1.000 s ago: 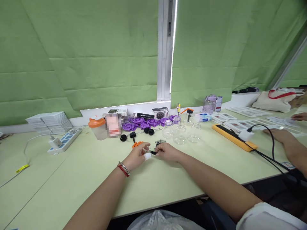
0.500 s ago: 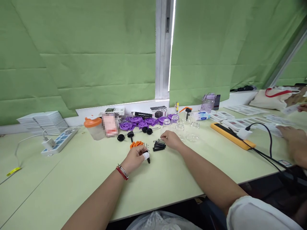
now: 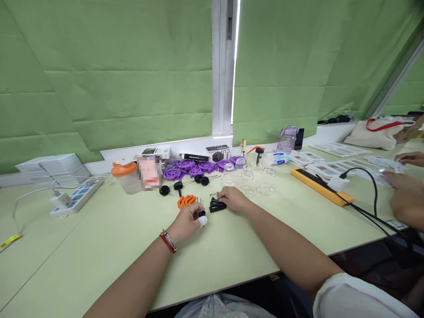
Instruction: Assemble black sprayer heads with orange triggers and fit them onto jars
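My left hand [image 3: 188, 221], with a white wrap on one fingertip and a red and silver bracelet at the wrist, is closed around a small black part [image 3: 201, 214] just above the light green table [image 3: 99, 247]. My right hand [image 3: 232, 198] rests on the table with its fingertips on a small pile of black strips [image 3: 216, 206]. A few small metal springs [image 3: 213, 194] lie just behind that pile. Orange plastic pieces [image 3: 185, 201] lie right behind my left hand.
Behind stand clear glass jars [image 3: 247, 179], purple gear-like parts [image 3: 195, 169], black knobbed rods [image 3: 179, 187], an orange-lidded cup [image 3: 125, 176] and small boxes. A power strip [image 3: 71, 198] lies at left, a yellow bar [image 3: 321, 186] and black cable [image 3: 374, 194] at right. Another person's hands [image 3: 406, 194] handle cards far right.
My hands, together over a small part a second ago, have separated. The right hand reached back to the black strips; the left stays closed on the small black part.
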The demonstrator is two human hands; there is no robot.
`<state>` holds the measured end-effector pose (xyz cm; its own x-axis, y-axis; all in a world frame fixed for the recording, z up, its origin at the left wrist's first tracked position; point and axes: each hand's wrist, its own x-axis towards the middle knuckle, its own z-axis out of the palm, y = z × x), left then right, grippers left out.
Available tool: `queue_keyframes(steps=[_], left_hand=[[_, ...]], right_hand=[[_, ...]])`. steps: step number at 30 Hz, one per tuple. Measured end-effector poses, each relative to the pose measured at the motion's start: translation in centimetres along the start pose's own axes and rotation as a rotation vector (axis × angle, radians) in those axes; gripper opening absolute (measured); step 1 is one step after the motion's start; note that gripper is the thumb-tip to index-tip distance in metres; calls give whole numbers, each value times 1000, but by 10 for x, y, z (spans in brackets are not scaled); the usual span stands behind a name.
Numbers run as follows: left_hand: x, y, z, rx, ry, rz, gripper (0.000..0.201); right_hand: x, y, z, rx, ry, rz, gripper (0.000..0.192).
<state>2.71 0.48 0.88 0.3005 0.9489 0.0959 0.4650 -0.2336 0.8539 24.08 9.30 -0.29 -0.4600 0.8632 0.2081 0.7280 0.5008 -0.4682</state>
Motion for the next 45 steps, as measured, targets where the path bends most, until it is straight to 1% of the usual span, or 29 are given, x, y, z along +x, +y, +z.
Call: queue_keyframes(steps=[3, 6, 9, 13, 21, 28, 34, 39, 45], left_hand=[[0, -2, 0, 18, -37, 5, 16], [0, -5, 0, 16, -82, 8, 16], [1, -7, -1, 24, -125, 3, 15], [1, -9, -2, 67, -161, 16, 14], [1, -11, -4, 164, -166, 45, 13], [1, -14, -4, 197, -173, 59, 15], [1, -15, -4, 167, -187, 56, 16], [2, -14, -4, 166, -189, 51, 16], [0, -12, -4, 166, -189, 45, 17]], right_hand=[[-1, 0, 0, 40, 5, 14, 17], [0, 2, 0, 66, 57, 69, 17], [4, 7, -1, 34, 97, 107, 18], [11, 8, 0, -33, 71, 106, 15], [11, 7, -4, -68, -12, 66, 15], [12, 14, -3, -64, -68, 36, 15], [14, 19, 3, -88, -75, 4, 16], [12, 17, 4, -129, -66, -22, 17], [11, 15, 5, -133, -64, -18, 17]])
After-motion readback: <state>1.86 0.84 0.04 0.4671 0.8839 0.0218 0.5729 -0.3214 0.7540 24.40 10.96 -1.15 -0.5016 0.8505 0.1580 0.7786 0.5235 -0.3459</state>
